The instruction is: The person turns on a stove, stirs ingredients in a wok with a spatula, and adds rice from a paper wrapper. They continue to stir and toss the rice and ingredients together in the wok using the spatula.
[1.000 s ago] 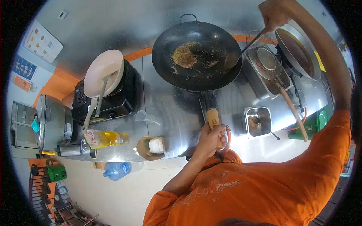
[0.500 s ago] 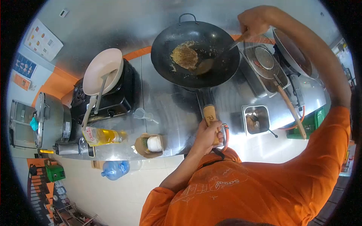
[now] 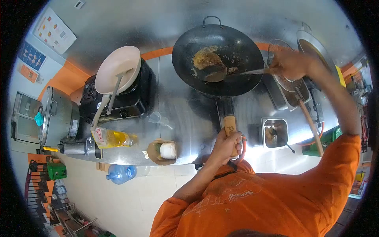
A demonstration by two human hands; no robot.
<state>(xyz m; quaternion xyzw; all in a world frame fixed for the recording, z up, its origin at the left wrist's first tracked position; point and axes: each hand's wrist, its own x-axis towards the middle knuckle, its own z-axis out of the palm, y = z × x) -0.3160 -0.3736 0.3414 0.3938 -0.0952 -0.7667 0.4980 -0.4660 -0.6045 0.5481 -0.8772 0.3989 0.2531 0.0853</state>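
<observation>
My left hand (image 3: 226,147) is wrapped round the wooden handle (image 3: 230,122) of a large black wok (image 3: 244,85). Browned food (image 3: 206,57) lies in a patch toward the left of the wok, with small bits scattered beside it. Over the wok's right rim, my right hand (image 3: 291,65) grips a long-handled ladle (image 3: 248,72). The rounded ladle head (image 3: 216,74) rests in the wok at the near edge of the food. Motion blurs my right hand a little.
A pale pan (image 3: 114,65) with a utensil sits on a black burner (image 3: 138,100) at left. An oil bottle (image 3: 116,138) and an open carton (image 3: 161,152) are near the front edge. Right of the wok are strainers over a metal tray (image 3: 282,96) and a small steel container (image 3: 275,134).
My right hand has come down and nearer with the ladle, whose head now presses against the food's near side. The view has turned slightly left. My left hand keeps its grip.
</observation>
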